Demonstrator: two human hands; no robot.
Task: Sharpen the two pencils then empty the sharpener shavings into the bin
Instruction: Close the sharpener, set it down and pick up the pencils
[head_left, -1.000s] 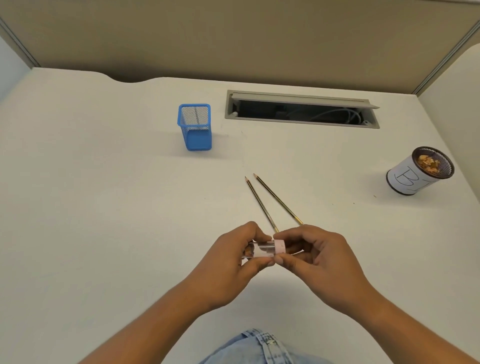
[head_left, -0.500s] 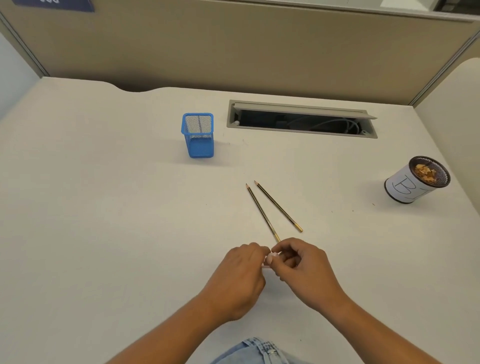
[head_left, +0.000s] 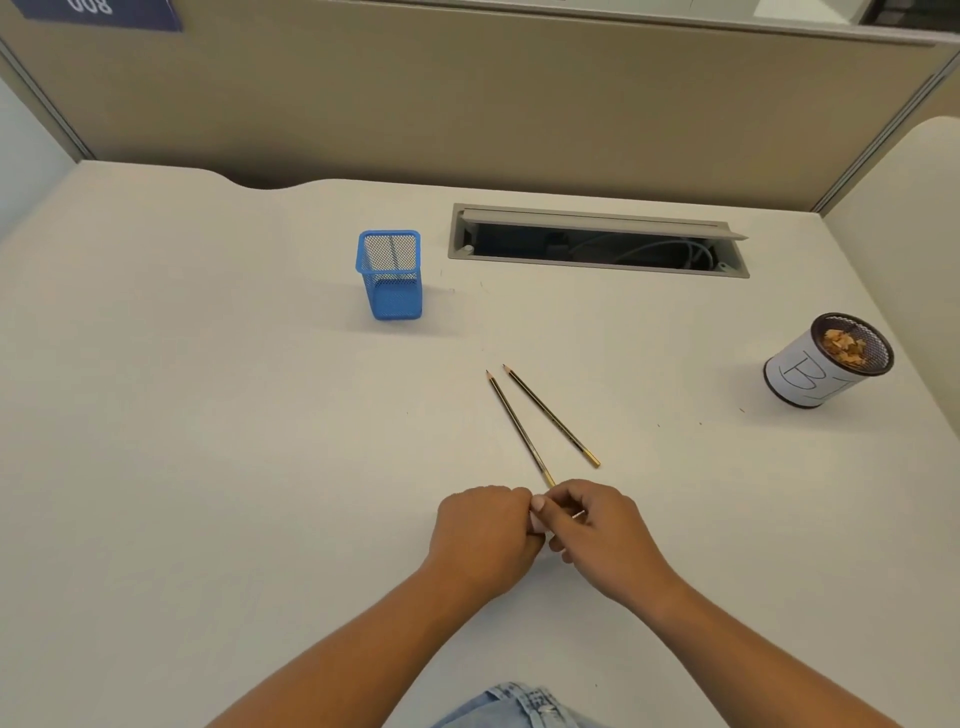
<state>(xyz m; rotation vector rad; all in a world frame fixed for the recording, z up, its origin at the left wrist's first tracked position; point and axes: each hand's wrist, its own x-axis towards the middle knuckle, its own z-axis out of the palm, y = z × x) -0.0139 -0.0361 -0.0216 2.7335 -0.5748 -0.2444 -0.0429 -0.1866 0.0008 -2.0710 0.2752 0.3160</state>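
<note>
Two dark pencils with gold ends lie side by side on the white desk, the left pencil (head_left: 519, 428) and the right pencil (head_left: 551, 415), tips pointing away. Just below them my left hand (head_left: 483, 535) and my right hand (head_left: 597, 530) meet, both closed around the small pink and clear sharpener (head_left: 537, 522), which is almost fully hidden between the fingers. The bin (head_left: 810, 379), a white-wrapped mesh cup marked with a "B", stands at the far right with wood shavings inside.
A blue mesh pen holder (head_left: 390, 275) stands behind the pencils to the left. An open cable slot (head_left: 597, 241) is set into the desk at the back. Beige partition walls enclose the desk. My jeans show at the bottom edge.
My hands have closed over the sharpener, hiding it, and sit lower on the desk. The view has tilted up slightly. The pencils have not moved.
</note>
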